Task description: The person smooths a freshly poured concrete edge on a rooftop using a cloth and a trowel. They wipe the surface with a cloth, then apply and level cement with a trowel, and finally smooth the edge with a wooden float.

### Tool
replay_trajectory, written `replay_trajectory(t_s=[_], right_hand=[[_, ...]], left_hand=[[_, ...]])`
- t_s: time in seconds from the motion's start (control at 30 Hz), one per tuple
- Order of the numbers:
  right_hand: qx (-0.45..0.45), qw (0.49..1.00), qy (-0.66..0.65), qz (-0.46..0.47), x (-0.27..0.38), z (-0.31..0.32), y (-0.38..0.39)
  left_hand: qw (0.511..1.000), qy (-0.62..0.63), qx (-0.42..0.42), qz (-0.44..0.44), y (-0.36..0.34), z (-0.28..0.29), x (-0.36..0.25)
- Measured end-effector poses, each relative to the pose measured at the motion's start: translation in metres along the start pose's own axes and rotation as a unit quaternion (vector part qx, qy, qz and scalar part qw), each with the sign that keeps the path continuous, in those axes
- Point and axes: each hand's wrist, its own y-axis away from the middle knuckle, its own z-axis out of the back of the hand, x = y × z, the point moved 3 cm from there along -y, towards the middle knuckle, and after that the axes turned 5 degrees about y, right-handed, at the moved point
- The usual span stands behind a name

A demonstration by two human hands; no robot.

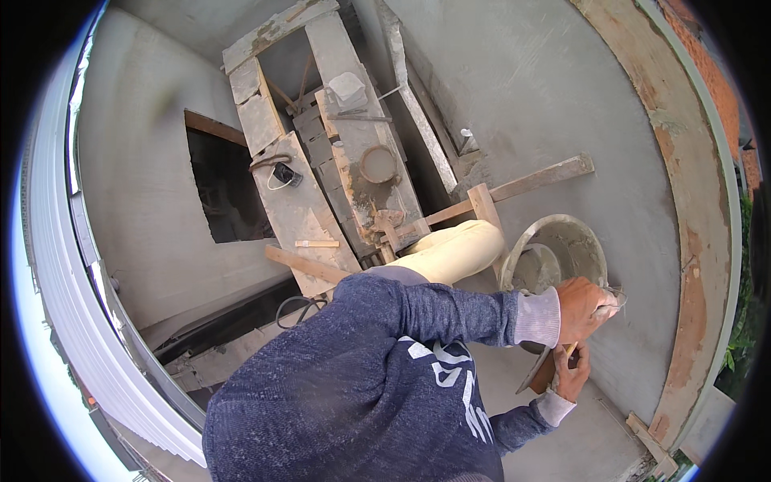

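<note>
A mortar-smeared bucket (590, 255) stands tilted against the wall at the right, with greyish material inside. My left hand (582, 309) is closed at its near right rim, where thin wire-like strands show by the fingers; I take it to grip the bucket. Just below, my right hand (570, 373) is closed around the pale handle of a trowel (542, 375) with a flat brown and grey blade. My left forearm hides part of the bucket's lower side. The trowel's far part is partly covered by my fingers.
Worn planks (313, 217) form a platform at centre-left, bearing a round mortar-caked container (377, 165), a black cup (285, 174) and a pale block (347, 90). A wooden bar (546, 177) juts toward the grey wall (530, 96). Gaps open between the planks; a dark opening (225, 185) is left.
</note>
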Motion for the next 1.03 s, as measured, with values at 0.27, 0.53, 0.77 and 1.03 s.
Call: replay_trajectory(t_s=[0.27, 0.53, 0.77, 1.03], right_hand=[[-0.165, 0.976, 0.009, 0.143, 0.128, -0.014, -0.014], [-0.195, 0.934, -0.003, 0.298, 0.212, -0.100, -0.033], [-0.125, 0.860, 0.019, 0.494, 0.276, -0.178, -0.038], [-0.010, 0.828, 0.071, 0.556, 0.292, -0.242, -0.040]], left_hand=[[0.977, -0.108, -0.172, -0.062, 0.022, 0.039, -0.031], [0.907, -0.168, -0.385, -0.006, 0.067, 0.138, -0.045], [0.868, -0.136, -0.452, 0.151, 0.131, 0.237, -0.026], [0.815, -0.337, -0.461, 0.102, 0.195, 0.267, 0.026]])
